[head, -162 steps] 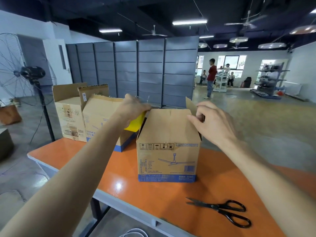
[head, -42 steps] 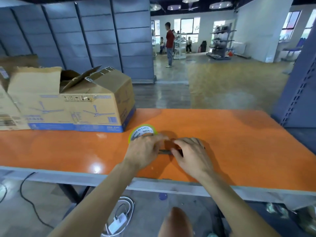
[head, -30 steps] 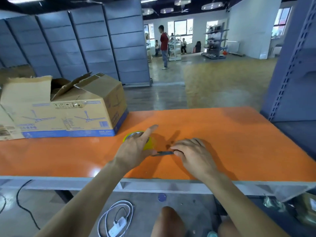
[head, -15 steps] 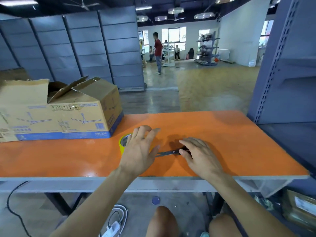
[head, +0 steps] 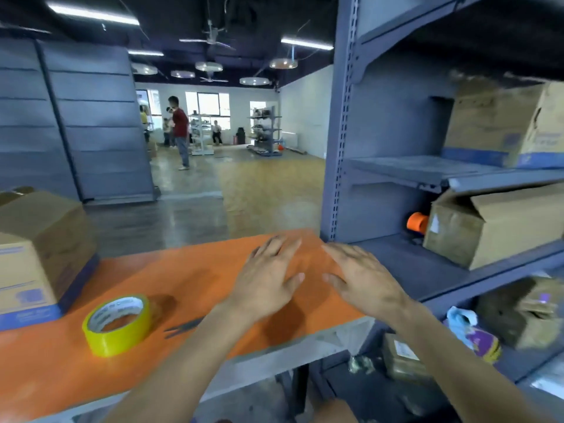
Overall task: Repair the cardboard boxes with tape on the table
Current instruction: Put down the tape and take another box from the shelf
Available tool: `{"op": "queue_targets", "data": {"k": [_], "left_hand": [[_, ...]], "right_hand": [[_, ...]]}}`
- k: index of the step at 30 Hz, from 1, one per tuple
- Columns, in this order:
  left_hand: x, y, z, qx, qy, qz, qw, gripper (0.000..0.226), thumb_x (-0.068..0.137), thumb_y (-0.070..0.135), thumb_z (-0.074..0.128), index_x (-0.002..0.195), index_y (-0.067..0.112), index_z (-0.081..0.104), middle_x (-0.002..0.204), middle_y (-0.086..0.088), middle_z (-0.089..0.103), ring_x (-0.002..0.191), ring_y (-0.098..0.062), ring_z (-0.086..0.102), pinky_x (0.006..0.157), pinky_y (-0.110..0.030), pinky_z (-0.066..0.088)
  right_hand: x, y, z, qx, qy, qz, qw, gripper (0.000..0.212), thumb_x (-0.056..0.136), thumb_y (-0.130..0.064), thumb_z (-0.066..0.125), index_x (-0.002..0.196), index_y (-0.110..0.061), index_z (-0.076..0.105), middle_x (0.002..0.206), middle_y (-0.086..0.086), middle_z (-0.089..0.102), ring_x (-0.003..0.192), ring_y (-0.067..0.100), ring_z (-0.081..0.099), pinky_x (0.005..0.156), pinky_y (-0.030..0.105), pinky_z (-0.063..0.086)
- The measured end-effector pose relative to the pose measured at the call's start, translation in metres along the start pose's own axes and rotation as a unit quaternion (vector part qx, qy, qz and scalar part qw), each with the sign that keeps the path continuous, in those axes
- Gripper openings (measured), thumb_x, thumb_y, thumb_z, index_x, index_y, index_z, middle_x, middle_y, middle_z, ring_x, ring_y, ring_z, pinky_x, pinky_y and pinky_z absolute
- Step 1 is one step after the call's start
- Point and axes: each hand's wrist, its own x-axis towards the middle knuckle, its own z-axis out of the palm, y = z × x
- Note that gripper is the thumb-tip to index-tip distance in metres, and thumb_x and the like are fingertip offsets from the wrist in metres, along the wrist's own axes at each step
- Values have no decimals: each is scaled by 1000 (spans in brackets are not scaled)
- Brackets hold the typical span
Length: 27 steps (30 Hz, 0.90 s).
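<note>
Tape roll [head: 117, 325] lies flat on the table [head: 198, 270] left of your left hand [head: 268, 279], cardboard box [head: 39, 239] farther left, likely parked within reach while that hand and your right hand [head: 363, 279] hover spread, holding nothing.

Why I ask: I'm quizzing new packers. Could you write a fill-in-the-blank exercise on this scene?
The roll of tape is ____ in colour.
The left hand and the right hand are both ____ and hold nothing.
The scissors lie on the ____ table.
The cardboard box stands to the ____ of the tape.
Missing words: yellow; open; orange; left.
</note>
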Motion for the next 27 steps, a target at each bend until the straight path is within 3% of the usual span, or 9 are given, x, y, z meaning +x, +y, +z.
{"op": "queue_targets", "data": {"k": [8, 15, 20, 27], "left_hand": [[113, 101, -23, -94, 12, 111, 989, 70, 100, 39, 58, 161, 25, 26, 165, 2, 25, 151, -18, 26, 122, -39, 25], [202, 177, -34, -34, -7, 192, 981, 69, 103, 42, 52, 162, 20, 24, 165, -1, 25, 150, -23, 27, 118, -37, 29], [272, 222, -27, -28, -42, 216, 975, 69, 103, 43, 52, 161, 18, 24, 164, -3, 27, 148, -26, 30, 118, -41, 32], [373, 279, -20, -24, -21, 227, 973, 70, 103, 44, 53, 161, 19, 24, 164, 1, 26, 148, -25, 31, 116, -44, 36]], "right_hand": [[-12, 82, -106, -56, 63, 112, 990, 63, 100, -35, 57, 156, -16, 34, 158, 4, 39, 146, 23, 34, 118, 29, 21], [-21, 156, -187, -106, 68, 201, 971, 62, 103, -36, 53, 158, -19, 30, 160, 5, 37, 148, 23, 31, 115, 32, 27], [-21, 222, -234, -148, 59, 254, 954, 64, 102, -40, 52, 158, -21, 27, 162, 3, 33, 148, 25, 32, 115, 43, 36], [12, 293, -283, -158, 79, 295, 939, 65, 103, -38, 53, 158, -15, 27, 159, 13, 37, 145, 31, 37, 113, 42, 37]]}}
